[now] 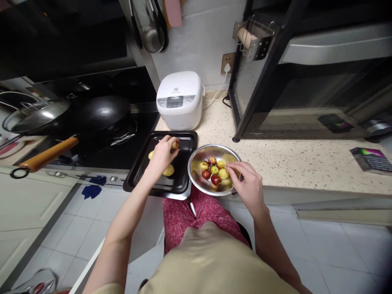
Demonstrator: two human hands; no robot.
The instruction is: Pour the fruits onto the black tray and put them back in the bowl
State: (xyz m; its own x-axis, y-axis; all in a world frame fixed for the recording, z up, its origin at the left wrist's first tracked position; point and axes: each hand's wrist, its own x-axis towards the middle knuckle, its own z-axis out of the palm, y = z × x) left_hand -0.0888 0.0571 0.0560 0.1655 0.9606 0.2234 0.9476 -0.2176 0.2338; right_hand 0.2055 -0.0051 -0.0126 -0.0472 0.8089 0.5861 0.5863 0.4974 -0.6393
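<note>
Sorting of small round fruit between a steel bowl and a baking tray

Nearest lie the wearer's khaki shirt (pixel 214 261) and red trousers (pixel 180 212). The right hand (pixel 249 185) reaches over the right rim of the steel bowl (pixel 196 163); its thumb and forefinger nearly meet beside a yellow fruit (pixel 223 173), though whether they grip it cannot be told. Red and yellow-green fruit lie together in the bowl. Just left, the left hand (pixel 161 157) is above the black baking tray (pixel 182 165), its fingers closed round a brownish fruit (pixel 175 145); a pale yellow fruit (pixel 168 170) lies in the tray below, another partly hidden behind the hand. Both vessels stand at the front of the speckled worktop (pixel 260 163). Beyond the tray stands a white rice cooker (pixel 179 100); a dark wok (pixel 104 110) is at left, and a glass-doored oven (pixel 306 94) at right. Farthest, a white plug (pixel 227 67) sits in a wall socket (pixel 225 59).
</note>
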